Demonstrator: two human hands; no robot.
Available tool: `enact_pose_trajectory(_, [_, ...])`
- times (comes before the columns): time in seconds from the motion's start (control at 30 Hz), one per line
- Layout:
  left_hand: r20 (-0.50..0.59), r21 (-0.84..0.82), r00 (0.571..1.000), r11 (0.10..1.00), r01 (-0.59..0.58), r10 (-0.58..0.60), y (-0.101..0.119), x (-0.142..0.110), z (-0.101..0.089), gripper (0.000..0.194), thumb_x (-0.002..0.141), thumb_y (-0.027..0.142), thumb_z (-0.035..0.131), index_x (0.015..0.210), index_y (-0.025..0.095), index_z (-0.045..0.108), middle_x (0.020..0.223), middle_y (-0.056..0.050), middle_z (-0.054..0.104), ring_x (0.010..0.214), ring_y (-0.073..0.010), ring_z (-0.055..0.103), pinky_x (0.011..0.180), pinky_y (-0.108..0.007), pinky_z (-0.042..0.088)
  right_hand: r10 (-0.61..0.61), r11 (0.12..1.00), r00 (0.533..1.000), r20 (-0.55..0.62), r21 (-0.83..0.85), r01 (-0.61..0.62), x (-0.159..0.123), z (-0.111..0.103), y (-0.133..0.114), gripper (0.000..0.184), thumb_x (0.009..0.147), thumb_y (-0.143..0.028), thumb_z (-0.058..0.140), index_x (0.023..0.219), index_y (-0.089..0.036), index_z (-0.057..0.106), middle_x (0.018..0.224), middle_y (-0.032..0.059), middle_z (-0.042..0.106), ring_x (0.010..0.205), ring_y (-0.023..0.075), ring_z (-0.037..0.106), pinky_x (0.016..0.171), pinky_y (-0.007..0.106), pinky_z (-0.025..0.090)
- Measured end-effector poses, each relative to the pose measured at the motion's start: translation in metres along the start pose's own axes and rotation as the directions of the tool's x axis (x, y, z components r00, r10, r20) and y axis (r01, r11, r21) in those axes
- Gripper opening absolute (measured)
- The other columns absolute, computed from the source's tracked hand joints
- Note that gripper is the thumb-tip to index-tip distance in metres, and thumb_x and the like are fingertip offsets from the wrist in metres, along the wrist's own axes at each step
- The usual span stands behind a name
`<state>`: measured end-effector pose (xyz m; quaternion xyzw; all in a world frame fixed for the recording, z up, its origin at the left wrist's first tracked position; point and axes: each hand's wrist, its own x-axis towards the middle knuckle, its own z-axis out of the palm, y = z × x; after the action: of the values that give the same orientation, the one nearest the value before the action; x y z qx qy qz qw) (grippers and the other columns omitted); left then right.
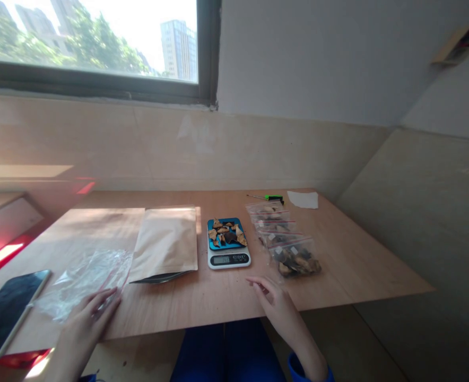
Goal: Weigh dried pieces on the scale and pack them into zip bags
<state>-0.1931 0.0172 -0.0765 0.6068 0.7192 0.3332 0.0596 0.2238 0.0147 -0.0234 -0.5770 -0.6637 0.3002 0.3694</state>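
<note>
Plywood tabletop, left hand open on zip bag, right hand open, empty

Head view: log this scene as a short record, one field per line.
Left hand: on the clear zip bag
Right hand: nothing visibly held; fingers over the wooden table, nearest the filled zip bags
Filled zip bags: overlapping row, holding dried pieces
Digital scale: blue tray holding dried brown pieces
Beside scale: kraft paper pouch
Also on table: smartphone, green-handled screwdriver, white paper
</note>
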Motion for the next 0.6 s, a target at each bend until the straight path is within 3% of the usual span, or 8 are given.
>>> enact_pose_trajectory(0.1, [-0.001, -0.020, 0.986, 0.986, 0.166, -0.166, 0.021, 0.006, -0.016, 0.026, 0.075, 0.052, 0.052, 0.075, 0.031, 0.067, 0.075, 0.002, 0.071, 0.062, -0.0218, 0.067, 0.059, -0.036, 0.053, -0.009, 0.999, 1.000, -0.012, 0.031, 0.009, -0.002, -0.002, -0.008, 0.026, 0.091, -0.028, 0.047, 0.099, -0.021, 0.070, 0.098, 0.0076, 0.073, 0.094, 0.0216, 0.068, 0.084, 0.033, 0.054])
enact_pose_trajectory(0.2, [-0.198, 0.015, 0.955, 0.974, 0.226, -0.218, 0.048, 0.011, -0.030, 0.020, 0.078, 0.053, 0.052, 0.075, 0.036, 0.062, 0.067, 0.007, 0.064, 0.059, -0.0193, 0.062, 0.058, -0.035, 0.049, -0.037, 0.997, 0.999, 0.015, 0.075, 0.036, -0.006, 0.001, -0.024, 0.026, 0.093, -0.029, 0.046, 0.101, -0.023, 0.070, 0.098, 0.0065, 0.072, 0.095, 0.0207, 0.067, 0.087, 0.033, 0.053])
enact_pose_trajectory(0.27, [-0.348, -0.001, 0.917, 0.978, 0.207, -0.195, 0.070, 0.012, -0.034, 0.019, 0.082, 0.052, 0.051, 0.080, 0.035, 0.059, 0.071, 0.007, 0.060, 0.061, -0.0181, 0.058, 0.060, -0.035, 0.048, -0.060, 0.993, 0.996, 0.060, 0.109, 0.053, -0.008, 0.008, -0.038, 0.026, 0.094, -0.029, 0.045, 0.102, -0.024, 0.069, 0.099, 0.0058, 0.071, 0.096, 0.0198, 0.066, 0.087, 0.032, 0.052])
enact_pose_trajectory(0.33, [-0.453, 0.009, 0.890, 0.998, 0.068, -0.056, 0.096, 0.008, -0.032, 0.020, 0.085, 0.050, 0.051, 0.084, 0.031, 0.058, 0.072, 0.003, 0.055, 0.063, -0.0181, 0.054, 0.062, -0.035, 0.047, -0.088, 0.985, 0.991, 0.101, 0.154, 0.072, -0.009, 0.020, -0.055, 0.027, 0.095, -0.029, 0.044, 0.107, -0.024, 0.068, 0.102, 0.0051, 0.070, 0.095, 0.0182, 0.065, 0.085, 0.030, 0.052])
enact_pose_trajectory(0.47, [-0.403, -0.094, 0.875, 0.939, -0.331, 0.269, 0.148, -0.014, -0.009, 0.012, 0.085, 0.035, 0.058, 0.085, 0.023, 0.058, 0.094, -0.003, 0.061, 0.069, -0.0159, 0.054, 0.064, -0.033, 0.048, -0.109, 0.960, 0.990, 0.085, 0.268, 0.082, -0.006, 0.055, -0.082, 0.036, 0.096, -0.036, 0.044, 0.128, -0.024, 0.053, 0.114, 0.0057, 0.066, 0.088, 0.0146, 0.064, 0.081, 0.027, 0.051])
enact_pose_trajectory(0.53, [-0.370, -0.135, 0.862, 0.898, -0.419, 0.346, 0.167, -0.029, 0.005, 0.006, 0.086, 0.029, 0.058, 0.084, 0.023, 0.058, 0.100, -0.006, 0.061, 0.083, -0.0190, 0.060, 0.068, -0.033, 0.050, -0.074, 0.949, 0.994, 0.082, 0.312, 0.045, -0.005, 0.071, -0.089, 0.038, 0.095, -0.041, 0.044, 0.127, -0.021, 0.052, 0.112, 0.0067, 0.066, 0.087, 0.0149, 0.065, 0.080, 0.026, 0.050])
enact_pose_trajectory(0.6, [-0.359, -0.179, 0.860, 0.878, -0.444, 0.362, 0.180, -0.042, 0.019, 0.010, 0.085, 0.026, 0.059, 0.078, 0.024, 0.053, 0.103, -0.008, 0.063, 0.090, -0.0206, 0.062, 0.074, -0.035, 0.053, -0.043, 0.939, 0.993, 0.107, 0.345, 0.003, -0.005, 0.080, -0.089, 0.034, 0.096, -0.044, 0.041, 0.112, -0.019, 0.059, 0.100, 0.0064, 0.068, 0.085, 0.0158, 0.065, 0.075, 0.025, 0.050])
